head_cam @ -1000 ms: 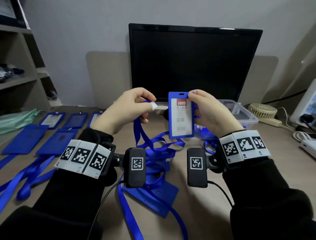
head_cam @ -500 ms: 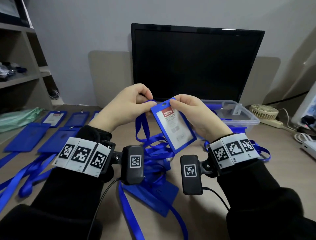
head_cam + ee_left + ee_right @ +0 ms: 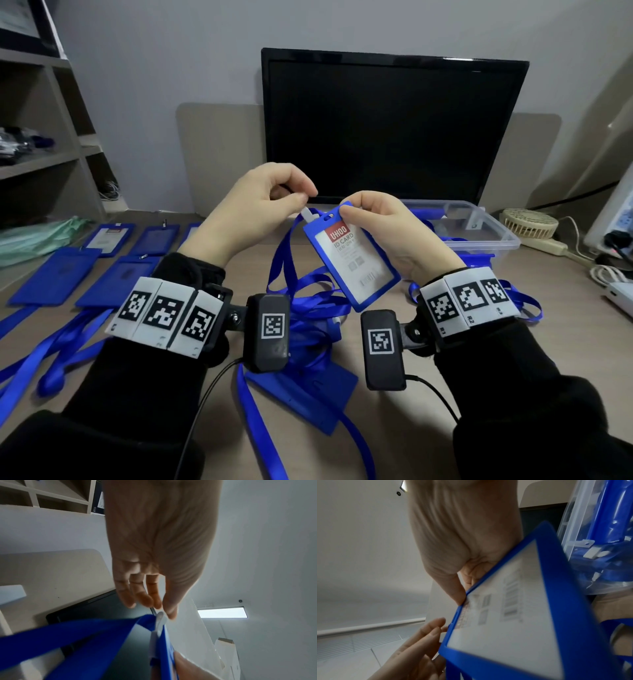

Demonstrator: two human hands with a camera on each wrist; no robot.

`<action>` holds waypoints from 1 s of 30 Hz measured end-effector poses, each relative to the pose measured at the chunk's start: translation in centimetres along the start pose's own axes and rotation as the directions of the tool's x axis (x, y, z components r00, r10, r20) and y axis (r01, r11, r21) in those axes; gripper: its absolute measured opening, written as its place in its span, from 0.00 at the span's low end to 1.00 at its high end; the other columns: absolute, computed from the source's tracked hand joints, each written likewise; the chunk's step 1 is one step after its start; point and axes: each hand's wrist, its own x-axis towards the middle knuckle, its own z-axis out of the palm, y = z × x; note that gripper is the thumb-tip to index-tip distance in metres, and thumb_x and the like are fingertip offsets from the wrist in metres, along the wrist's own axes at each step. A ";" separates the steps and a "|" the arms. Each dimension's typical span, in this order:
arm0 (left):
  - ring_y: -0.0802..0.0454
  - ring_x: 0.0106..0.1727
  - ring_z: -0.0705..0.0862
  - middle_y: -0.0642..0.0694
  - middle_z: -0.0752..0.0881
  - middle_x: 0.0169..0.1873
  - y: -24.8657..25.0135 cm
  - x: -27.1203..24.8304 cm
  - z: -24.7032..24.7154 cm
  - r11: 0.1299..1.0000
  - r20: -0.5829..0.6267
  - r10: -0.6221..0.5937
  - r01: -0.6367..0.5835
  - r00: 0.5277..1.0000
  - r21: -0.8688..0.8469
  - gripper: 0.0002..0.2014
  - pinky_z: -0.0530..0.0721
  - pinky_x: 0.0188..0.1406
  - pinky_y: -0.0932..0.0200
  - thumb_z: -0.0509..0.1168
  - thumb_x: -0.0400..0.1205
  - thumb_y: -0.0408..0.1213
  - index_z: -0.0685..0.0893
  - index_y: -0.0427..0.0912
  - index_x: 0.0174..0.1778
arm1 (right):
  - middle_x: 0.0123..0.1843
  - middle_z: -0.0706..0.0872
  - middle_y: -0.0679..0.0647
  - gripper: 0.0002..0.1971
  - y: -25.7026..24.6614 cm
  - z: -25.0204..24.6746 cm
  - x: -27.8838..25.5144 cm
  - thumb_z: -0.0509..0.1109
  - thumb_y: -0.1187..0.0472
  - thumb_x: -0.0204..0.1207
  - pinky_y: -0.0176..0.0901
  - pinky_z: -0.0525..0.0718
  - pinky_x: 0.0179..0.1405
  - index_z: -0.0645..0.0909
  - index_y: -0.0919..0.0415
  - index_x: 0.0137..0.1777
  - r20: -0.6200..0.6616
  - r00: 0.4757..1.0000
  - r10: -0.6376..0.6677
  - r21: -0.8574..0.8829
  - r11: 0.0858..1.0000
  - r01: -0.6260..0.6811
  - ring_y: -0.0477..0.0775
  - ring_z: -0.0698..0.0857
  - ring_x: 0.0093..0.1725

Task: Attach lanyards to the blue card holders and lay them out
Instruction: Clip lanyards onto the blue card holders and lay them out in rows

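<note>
My right hand (image 3: 371, 214) grips a blue card holder (image 3: 352, 255) by its top corner, tilted, above the desk; its white insert faces me (image 3: 513, 612). My left hand (image 3: 294, 198) pinches the white clip strap (image 3: 308, 215) of a blue lanyard (image 3: 284, 253) right at the holder's top slot. In the left wrist view the left fingertips (image 3: 169, 609) pinch the strap (image 3: 160, 620) beside the holder's edge (image 3: 165, 655). The ribbon hangs down to a tangle of lanyards (image 3: 315, 308) on the desk. Another blue holder (image 3: 305, 394) lies under my wrists.
Several blue holders with lanyards (image 3: 85, 274) lie in rows at the left. A clear plastic bin (image 3: 479, 236) with more lanyards stands behind my right hand. A black monitor (image 3: 394, 130) is at the back, shelves (image 3: 41, 120) at the left, a small fan (image 3: 529, 224) and cables at the right.
My right hand has tilted the holder from upright to slanting and brought its top toward my left hand. The left hand has carried the white clip strap up to the holder's slot.
</note>
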 end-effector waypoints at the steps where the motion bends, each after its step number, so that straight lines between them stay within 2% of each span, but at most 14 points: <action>1: 0.68 0.35 0.81 0.57 0.83 0.35 0.1 -0.1 -0.1 1.000 0.006 0.002 -0.002 1.000 -0.021 0.07 0.77 0.33 0.75 0.63 0.82 0.30 0.85 0.45 0.48 | 0.42 0.89 0.52 0.05 0.0 -0.1 0.0 0.64 0.56 0.83 0.46 0.87 0.45 0.79 0.54 0.47 -0.005 1.000 0.001 0.005 1.000 -0.001 0.50 0.89 0.42; 3: 0.66 0.40 0.84 0.53 0.87 0.37 0.3 -0.4 -0.4 0.999 0.045 0.003 -0.001 0.999 -0.039 0.08 0.80 0.35 0.73 0.64 0.81 0.28 0.87 0.44 0.47 | 0.41 0.89 0.52 0.05 0.0 -0.2 0.1 0.64 0.56 0.83 0.43 0.87 0.42 0.79 0.55 0.47 -0.011 1.000 0.000 0.002 1.000 0.000 0.49 0.89 0.40; 7: 0.63 0.46 0.87 0.53 0.89 0.42 0.1 -0.6 -0.9 0.999 0.101 0.029 -0.026 0.995 -0.026 0.09 0.85 0.41 0.69 0.68 0.78 0.26 0.89 0.43 0.48 | 0.40 0.89 0.53 0.06 0.1 -0.5 0.1 0.64 0.58 0.83 0.38 0.86 0.35 0.79 0.60 0.50 -0.027 1.000 0.016 0.087 0.996 -0.014 0.46 0.88 0.36; 9: 0.61 0.47 0.89 0.52 0.90 0.41 -0.1 -0.7 -0.8 1.000 0.107 0.018 -0.017 0.994 -0.014 0.08 0.86 0.41 0.68 0.71 0.77 0.28 0.89 0.43 0.47 | 0.39 0.89 0.52 0.07 0.1 -0.6 0.1 0.63 0.57 0.83 0.37 0.86 0.34 0.80 0.60 0.50 -0.027 0.999 0.030 0.092 0.995 -0.027 0.46 0.88 0.35; 11: 0.61 0.46 0.89 0.52 0.91 0.40 -0.3 -0.7 -0.4 1.000 0.091 0.004 -0.005 0.996 0.009 0.07 0.85 0.38 0.71 0.73 0.76 0.30 0.89 0.45 0.45 | 0.37 0.89 0.51 0.07 0.2 -0.6 0.2 0.63 0.56 0.83 0.37 0.86 0.34 0.80 0.59 0.48 -0.038 0.998 0.052 0.098 0.994 -0.048 0.45 0.88 0.34; 14: 0.63 0.43 0.88 0.53 0.90 0.39 -0.7 -0.6 -0.2 0.997 0.050 -0.002 -0.002 0.999 0.074 0.06 0.80 0.36 0.76 0.73 0.76 0.31 0.89 0.45 0.46 | 0.38 0.89 0.52 0.07 0.7 -0.7 0.5 0.63 0.55 0.83 0.44 0.87 0.40 0.79 0.57 0.47 -0.098 0.982 0.161 0.145 0.979 -0.146 0.49 0.88 0.37; 17: 0.65 0.38 0.85 0.53 0.89 0.36 -1.2 -0.5 -0.9 0.992 -0.021 -0.001 0.003 1.000 0.124 0.05 0.78 0.37 0.78 0.72 0.76 0.30 0.89 0.44 0.44 | 0.43 0.90 0.54 0.07 1.3 -1.1 0.8 0.63 0.54 0.83 0.55 0.87 0.54 0.79 0.55 0.47 -0.177 0.957 0.231 0.148 0.967 -0.207 0.54 0.89 0.44; 19: 0.64 0.37 0.85 0.54 0.88 0.36 -1.5 -0.5 -1.3 0.991 -0.041 -0.008 0.014 0.999 0.135 0.05 0.82 0.42 0.74 0.71 0.77 0.30 0.89 0.45 0.44 | 0.42 0.90 0.52 0.07 1.1 -1.4 0.6 0.63 0.54 0.83 0.56 0.87 0.55 0.80 0.53 0.47 -0.200 0.961 0.192 0.164 0.973 -0.160 0.53 0.89 0.44; 21: 0.63 0.39 0.86 0.55 0.88 0.37 -1.5 -0.5 -1.4 0.987 -0.041 -0.007 0.013 0.999 0.157 0.05 0.85 0.46 0.69 0.70 0.78 0.31 0.88 0.45 0.46 | 0.40 0.90 0.49 0.07 0.6 -1.4 0.3 0.63 0.54 0.83 0.50 0.88 0.48 0.81 0.52 0.47 -0.191 0.975 0.118 0.163 0.983 -0.087 0.49 0.89 0.41; 24: 0.69 0.40 0.84 0.56 0.88 0.39 -1.1 -0.4 -0.9 0.982 -0.008 0.016 -0.014 1.000 0.187 0.06 0.80 0.41 0.77 0.69 0.79 0.31 0.88 0.45 0.48 | 0.39 0.90 0.48 0.07 0.0 -1.1 0.0 0.64 0.53 0.82 0.42 0.88 0.41 0.82 0.53 0.48 -0.107 0.994 0.024 0.105 0.994 -0.013 0.45 0.89 0.37; 27: 0.73 0.38 0.84 0.56 0.88 0.38 -0.5 -0.3 -0.5 0.984 0.026 0.031 -0.035 0.999 0.172 0.06 0.74 0.37 0.81 0.69 0.79 0.31 0.88 0.44 0.48 | 0.43 0.90 0.52 0.05 -0.2 -0.4 -0.1 0.65 0.55 0.82 0.44 0.88 0.43 0.81 0.53 0.48 -0.013 1.000 0.009 -0.017 1.000 -0.009 0.48 0.90 0.41; 30: 0.71 0.36 0.83 0.54 0.88 0.37 0.0 -0.3 -0.4 0.981 0.032 0.057 -0.062 0.998 0.185 0.06 0.75 0.37 0.80 0.68 0.80 0.30 0.88 0.44 0.48 | 0.42 0.90 0.53 0.04 -0.1 0.0 -0.1 0.65 0.56 0.82 0.45 0.88 0.43 0.80 0.53 0.47 0.018 1.000 0.020 -0.065 0.998 -0.019 0.51 0.90 0.42</action>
